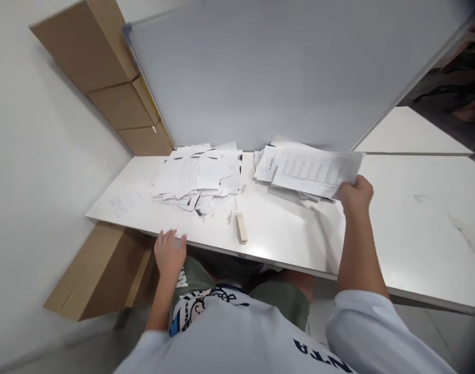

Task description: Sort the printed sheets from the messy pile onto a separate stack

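Note:
My right hand (354, 195) is closed on the corner of a printed sheet of paper (315, 172), held just above the right stack of papers (266, 163) on the white table (396, 234). My left hand (169, 252) rests at the table's near edge with its fingers curled over the rim and nothing in it. A loose heap of papers (198, 176) lies at the left of the table. A small beige stapler (241, 227) lies between the heap and the near edge.
A large whiteboard (280, 67) leans against the back of the table. Cardboard boxes (116, 98) are stacked at the back left, and another cardboard box (100, 270) stands under the table's left end. A white wall lies to the left.

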A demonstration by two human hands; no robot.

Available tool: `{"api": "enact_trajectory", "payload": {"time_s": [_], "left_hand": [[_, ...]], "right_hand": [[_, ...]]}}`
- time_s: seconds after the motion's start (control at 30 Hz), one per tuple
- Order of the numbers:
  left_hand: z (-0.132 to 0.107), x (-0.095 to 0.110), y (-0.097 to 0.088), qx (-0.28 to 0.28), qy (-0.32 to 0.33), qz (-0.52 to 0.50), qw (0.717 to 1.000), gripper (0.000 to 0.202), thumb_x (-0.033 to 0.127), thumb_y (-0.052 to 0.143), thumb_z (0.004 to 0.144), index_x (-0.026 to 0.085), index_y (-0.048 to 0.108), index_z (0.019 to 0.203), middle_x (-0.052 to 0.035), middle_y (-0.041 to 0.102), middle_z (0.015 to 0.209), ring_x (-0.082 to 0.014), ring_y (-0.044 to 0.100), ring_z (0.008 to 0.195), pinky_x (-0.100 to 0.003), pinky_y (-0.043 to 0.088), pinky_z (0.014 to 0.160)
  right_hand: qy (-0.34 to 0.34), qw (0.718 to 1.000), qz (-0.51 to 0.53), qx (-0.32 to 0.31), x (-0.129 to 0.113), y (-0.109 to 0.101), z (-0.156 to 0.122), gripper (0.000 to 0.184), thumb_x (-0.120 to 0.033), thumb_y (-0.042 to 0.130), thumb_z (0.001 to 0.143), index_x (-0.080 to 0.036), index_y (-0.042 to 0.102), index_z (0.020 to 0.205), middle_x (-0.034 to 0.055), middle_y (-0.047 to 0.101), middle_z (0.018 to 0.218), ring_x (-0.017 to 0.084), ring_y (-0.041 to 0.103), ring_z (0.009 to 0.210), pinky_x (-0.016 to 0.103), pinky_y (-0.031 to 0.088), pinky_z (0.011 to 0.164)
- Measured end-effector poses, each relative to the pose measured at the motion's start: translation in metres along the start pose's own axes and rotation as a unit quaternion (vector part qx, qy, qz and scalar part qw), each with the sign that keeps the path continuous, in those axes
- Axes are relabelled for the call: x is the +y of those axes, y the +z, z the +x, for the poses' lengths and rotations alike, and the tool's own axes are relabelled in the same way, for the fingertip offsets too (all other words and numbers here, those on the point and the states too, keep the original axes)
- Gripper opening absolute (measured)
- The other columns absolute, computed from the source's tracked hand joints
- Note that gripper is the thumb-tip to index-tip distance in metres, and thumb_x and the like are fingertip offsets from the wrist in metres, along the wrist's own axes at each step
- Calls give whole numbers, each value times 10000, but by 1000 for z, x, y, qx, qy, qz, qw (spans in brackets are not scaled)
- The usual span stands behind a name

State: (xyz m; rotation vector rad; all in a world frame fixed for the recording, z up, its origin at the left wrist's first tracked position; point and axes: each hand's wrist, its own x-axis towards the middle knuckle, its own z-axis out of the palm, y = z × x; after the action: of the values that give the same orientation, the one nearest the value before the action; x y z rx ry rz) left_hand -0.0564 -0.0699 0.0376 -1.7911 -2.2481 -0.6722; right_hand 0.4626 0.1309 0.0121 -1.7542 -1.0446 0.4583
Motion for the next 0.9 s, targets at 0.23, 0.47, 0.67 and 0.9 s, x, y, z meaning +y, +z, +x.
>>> {"api": "enact_trajectory", "payload": {"time_s": [0.23,0.47,0.67,0.9], "left_hand": [[-32,-47,-16,132,-56,-42,989,319,365,410,964,195,679,939,-128,733,1002,-314,640,1090,-455,486,946],[86,-11,18,78,76,-64,992,330,331,407,961,159,688,990,-143,730,1054,-287,614,1171,-436,429,1055],[198,13,64,-168,172,55,969,622,353,495,919,124,381,1486,-142,324,1596,-329,258,1493,-478,267,1194],[215,12,89,-215,170,67,959,533,315,349,987,71,422,1454,-186,394,1549,-311,353,1453,-431,353,1140]], "right_hand": [[4,1000,19,8,12,34,-2,625,-446,542,870,-55,458,1350,296,433,1403,291,488,1248,409,403,958],[-109,991,-74,-23,75,-1,-137,584,-556,424,890,-156,549,1297,200,520,1371,339,463,1309,529,366,1091],[-166,962,-213,-39,73,-9,-197,581,-559,392,903,-128,612,1223,207,530,1383,364,459,1315,544,364,1098],[-162,955,-244,-36,66,-8,-200,561,-553,391,894,-143,634,1190,191,561,1348,353,517,1253,539,412,1056]]}}
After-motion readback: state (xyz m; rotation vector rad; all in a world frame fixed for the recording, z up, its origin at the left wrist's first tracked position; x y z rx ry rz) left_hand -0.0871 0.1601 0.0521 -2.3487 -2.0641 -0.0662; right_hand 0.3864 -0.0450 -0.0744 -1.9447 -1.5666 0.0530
